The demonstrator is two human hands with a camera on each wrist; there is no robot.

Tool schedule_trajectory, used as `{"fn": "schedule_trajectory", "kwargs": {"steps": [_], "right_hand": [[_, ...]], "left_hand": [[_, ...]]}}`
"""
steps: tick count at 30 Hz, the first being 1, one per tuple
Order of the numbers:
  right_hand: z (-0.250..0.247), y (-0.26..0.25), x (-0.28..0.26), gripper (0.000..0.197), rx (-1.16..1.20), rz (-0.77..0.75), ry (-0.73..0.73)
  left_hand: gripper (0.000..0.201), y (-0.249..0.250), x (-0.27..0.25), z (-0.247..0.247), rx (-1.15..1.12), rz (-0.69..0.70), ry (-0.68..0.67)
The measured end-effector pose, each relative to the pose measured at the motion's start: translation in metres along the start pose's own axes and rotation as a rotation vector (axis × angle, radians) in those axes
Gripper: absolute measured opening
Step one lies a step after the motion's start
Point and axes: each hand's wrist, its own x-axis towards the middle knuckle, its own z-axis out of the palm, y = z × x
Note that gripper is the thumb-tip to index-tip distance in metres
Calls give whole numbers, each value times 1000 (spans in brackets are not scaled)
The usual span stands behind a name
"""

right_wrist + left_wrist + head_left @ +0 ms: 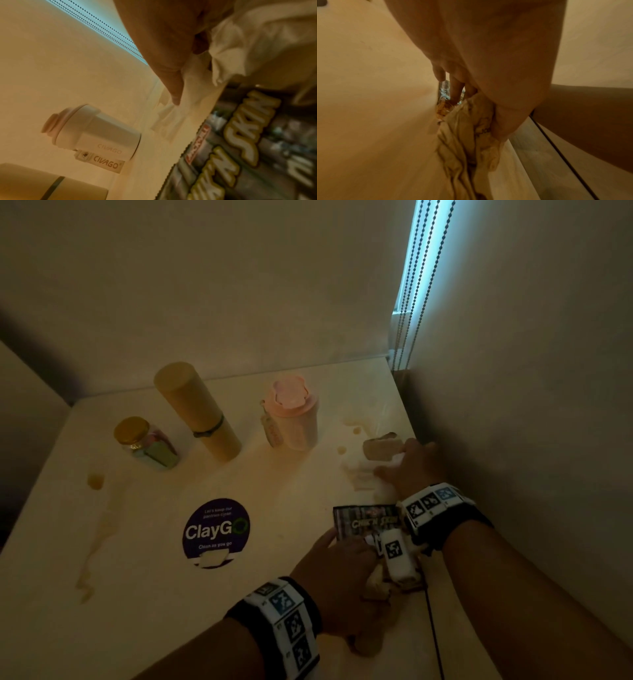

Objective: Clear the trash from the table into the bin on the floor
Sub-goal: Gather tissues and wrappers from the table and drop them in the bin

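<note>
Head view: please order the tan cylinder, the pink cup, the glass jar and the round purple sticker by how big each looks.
1. Tan cylinder, the largest.
2. Pink cup and purple sticker look alike; the sticker lies nearer the camera, so I do not rank them.
3. Glass jar, the smallest.

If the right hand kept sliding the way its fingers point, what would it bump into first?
Probably the brown torn paper scrap, just past the right hand, which holds the white tissue. After that comes the wall; depth is hard to judge.
</note>
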Motion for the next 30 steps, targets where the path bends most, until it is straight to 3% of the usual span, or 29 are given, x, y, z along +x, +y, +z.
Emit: {"fn": "schedule_trajectory", "kwargs": {"steps": [3, 9, 11, 16, 19, 24, 27, 30], "right_hand": [[-3, -2, -2, 76, -25, -79, 29], [-31, 5, -37, 26, 145, -270, 45], [-51, 12, -59, 41, 250, -232, -23], [-95, 64, -117, 47, 484, -131, -21], [-104, 89, -153, 29, 497, -90, -3], [-95, 114, -188, 11, 484, -96, -24], [-90, 118, -197, 17, 497, -91, -20], [-88, 112, -208, 49, 500, -121, -11]], "left_hand": [[69, -3, 2, 4, 2, 11, 16], [52, 2, 8, -1, 56, -44, 94], [54, 1, 13, -5, 50, -63, 186], [66, -11, 31, -16, -1, -161, 302], [76, -17, 47, -14, 161, -214, 221], [59, -7, 51, -15, 230, -273, 193], [50, -1, 42, -15, 154, -239, 191], [38, 6, 20, -17, -174, -121, 230]]}}
